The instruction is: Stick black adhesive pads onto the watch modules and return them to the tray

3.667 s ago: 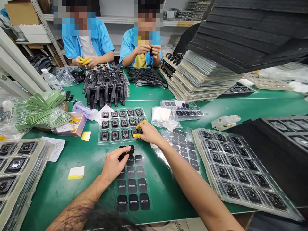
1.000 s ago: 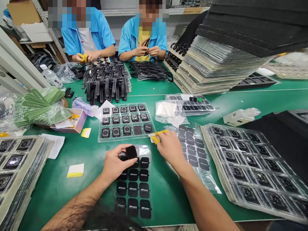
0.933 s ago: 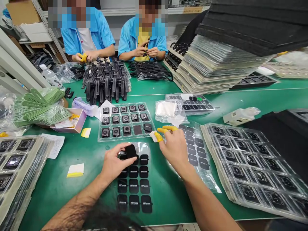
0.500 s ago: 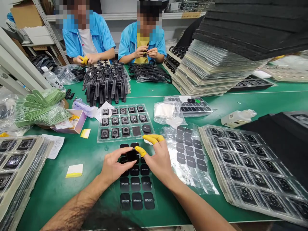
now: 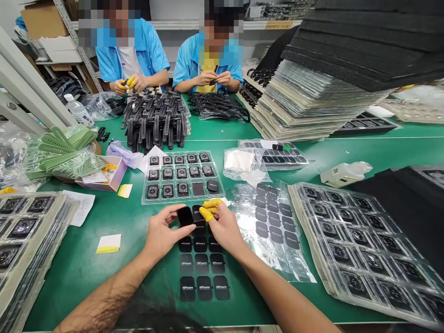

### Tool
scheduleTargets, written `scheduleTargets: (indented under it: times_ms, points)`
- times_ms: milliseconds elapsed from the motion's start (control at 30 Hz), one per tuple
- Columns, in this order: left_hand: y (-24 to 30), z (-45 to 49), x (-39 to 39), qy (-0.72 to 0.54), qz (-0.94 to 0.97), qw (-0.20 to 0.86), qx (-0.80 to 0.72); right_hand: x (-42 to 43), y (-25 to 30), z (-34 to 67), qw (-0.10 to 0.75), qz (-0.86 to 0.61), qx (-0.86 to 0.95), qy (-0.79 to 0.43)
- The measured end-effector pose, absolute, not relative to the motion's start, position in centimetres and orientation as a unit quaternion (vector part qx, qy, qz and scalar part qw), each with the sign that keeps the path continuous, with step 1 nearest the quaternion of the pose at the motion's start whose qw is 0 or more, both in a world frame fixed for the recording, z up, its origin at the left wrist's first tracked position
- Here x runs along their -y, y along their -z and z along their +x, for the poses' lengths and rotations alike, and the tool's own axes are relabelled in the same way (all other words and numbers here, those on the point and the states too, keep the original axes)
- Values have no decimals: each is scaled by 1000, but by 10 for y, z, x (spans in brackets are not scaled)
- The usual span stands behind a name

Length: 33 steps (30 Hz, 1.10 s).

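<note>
Two bare hands met over a sheet of black printed stickers [image 5: 203, 266] lying on the green bench mat [image 5: 104, 273]. The left hand [image 5: 163, 233] was curled around a black smartwatch body [image 5: 185, 216], pinching it by the edges with its glossy face tilted upward, apparently so that the face stayed untouched. The right hand [image 5: 224, 226], with yellow finger cots [image 5: 208, 213] on thumb and forefinger, was half closed, its capped tips at the top row of the sheet just beside the watch body; whether they gripped a sticker could not be told. Directly beyond the hands lay a clear blister tray [image 5: 182, 178] of watch bodies set back-side up, with one flat dark cell and one loose body in its near row. To the right were a bag of blank black stickers [image 5: 274, 222] and a stack of filled trays [image 5: 357, 245]. Across the bench, two co-workers in blue shirts [image 5: 138, 51] handled parts behind a heap of black watch straps [image 5: 156, 122].
</note>
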<state>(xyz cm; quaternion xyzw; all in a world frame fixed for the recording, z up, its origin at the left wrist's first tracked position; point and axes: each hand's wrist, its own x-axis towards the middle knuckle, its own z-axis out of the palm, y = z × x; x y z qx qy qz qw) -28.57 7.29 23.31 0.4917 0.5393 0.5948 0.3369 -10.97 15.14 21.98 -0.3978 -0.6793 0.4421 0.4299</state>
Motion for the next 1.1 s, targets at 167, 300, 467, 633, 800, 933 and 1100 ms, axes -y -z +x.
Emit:
scheduleTargets:
  times_ms: [167, 300, 467, 633, 800, 933, 1100]
  points:
    - [-237, -288, -79, -618, 377, 473, -503, -155, -222, -107, 448, -344, 752, -340]
    - [-235, -292, -82, -628, 373, 458, -506, -161, -247, -92, 498, -256, 786, -263]
    - [-227, -291, -79, -618, 451, 385, -517, -154, -262, -84, 506, -347, 752, -239]
    - [-222, -285, -75, -611, 527, 271, -525, -142, -238, -106, 439, -423, 698, -377]
    - [-220, -286, -74, -609, 559, 205, -524, -147, -231, -113, 424, -425, 584, -547]
    - [-220, -288, -75, -609, 572, 181, -519, -149, -242, -111, 417, -437, 517, -607]
    - [-223, -289, -76, -588, 578, 180, -536, -148, -247, -111, 429, -429, 515, -606]
